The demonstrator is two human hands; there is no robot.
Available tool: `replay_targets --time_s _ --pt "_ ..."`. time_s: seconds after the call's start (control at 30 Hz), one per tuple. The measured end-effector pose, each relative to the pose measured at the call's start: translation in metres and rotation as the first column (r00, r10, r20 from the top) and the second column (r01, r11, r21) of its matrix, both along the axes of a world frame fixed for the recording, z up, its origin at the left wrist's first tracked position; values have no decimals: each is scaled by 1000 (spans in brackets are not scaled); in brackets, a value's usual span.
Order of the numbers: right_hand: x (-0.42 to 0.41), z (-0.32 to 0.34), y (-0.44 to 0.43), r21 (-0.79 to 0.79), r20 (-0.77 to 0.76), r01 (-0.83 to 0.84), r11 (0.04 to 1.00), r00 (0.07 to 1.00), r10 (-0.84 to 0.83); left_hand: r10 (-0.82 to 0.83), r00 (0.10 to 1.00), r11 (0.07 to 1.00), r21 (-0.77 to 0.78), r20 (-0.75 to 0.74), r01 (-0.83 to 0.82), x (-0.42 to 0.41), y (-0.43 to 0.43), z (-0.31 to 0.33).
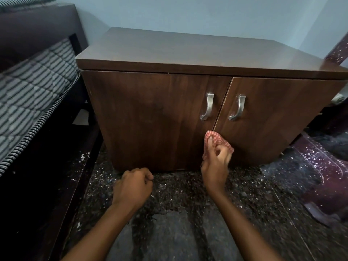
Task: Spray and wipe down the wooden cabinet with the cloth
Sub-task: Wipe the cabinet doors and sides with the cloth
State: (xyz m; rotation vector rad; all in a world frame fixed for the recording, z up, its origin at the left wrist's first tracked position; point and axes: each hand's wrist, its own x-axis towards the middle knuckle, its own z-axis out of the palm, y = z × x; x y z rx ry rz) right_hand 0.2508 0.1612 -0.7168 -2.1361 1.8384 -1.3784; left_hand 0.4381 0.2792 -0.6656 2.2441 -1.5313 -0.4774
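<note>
Head view: the wooden cabinet stands against a pale blue wall, its 2 doors closed, with a metal handle on the left door and a second handle on the right one. The right hand grasps a red-checked cloth, bunched between thumb and curled fingers, and presses it to the cabinet front low down, right at the seam where the 2 doors meet and below the handles. The left hand is clenched in a fist with nothing visible in it, low over the speckled floor just in front of the cabinet's base. A bed with a striped mattress sits just beside the cabinet's left side.

No spray bottle shows anywhere, so the spraying seems to be set aside and the wiping is the step in hand. The top panel has a faint sheen, but whether it is wet or already wiped cannot be told. The left door shows a dull, cloudy patch across its middle, which looks like ground the cloth has yet to cover. By that reading the job is partway through: the lower middle of the front is being worked, and the broad door faces, handles and sides likely remain.
</note>
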Motion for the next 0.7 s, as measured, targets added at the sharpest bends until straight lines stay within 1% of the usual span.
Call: replay_targets --time_s 0.1,0.23,0.33,0.43,0.47,0.53,0.57,0.6,0.63,0.67,0.7 --pt "-1 -25 4 142 -67 8 990 998 2 -5 1000 1000 -10 5 5 0 -1 0" --pt "-11 -55 14 361 -217 50 931 976 32 -15 1000 1000 -10 8 15 3 2 -3" --pt "-24 -64 14 397 -339 77 915 938 69 -15 1000 1000 -4 17 15 4 2 -4" --pt "-41 -75 3 424 -524 45 905 827 205 -32 999 999 8 28 32 1 1 -4" --pt "-43 -75 1 431 -515 53 901 834 197 -36 999 999 11 25 36 0 1 -3" --pt "-44 -63 3 401 -423 32 916 893 154 -45 999 999 11 20 45 -2 0 -3" --pt "-44 -54 9 357 -380 -5 934 912 151 -51 998 999 11 22 51 -3 -1 -3" --pt "-45 -43 16 267 -325 -47 963 936 136 -56 998 998 12 29 56 -3 -2 -2" --pt "-45 -32 23 149 -225 -62 987 970 95 -58 998 998 12 36 58 -3 -2 -3" --pt "-45 -21 26 31 -61 -22 999 998 23 -61 997 998 13 39 60 -2 -1 -3" --pt "-42 -9 28 -44 122 46 998 992 -41 -61 997 998 16 39 61 -1 0 -4"
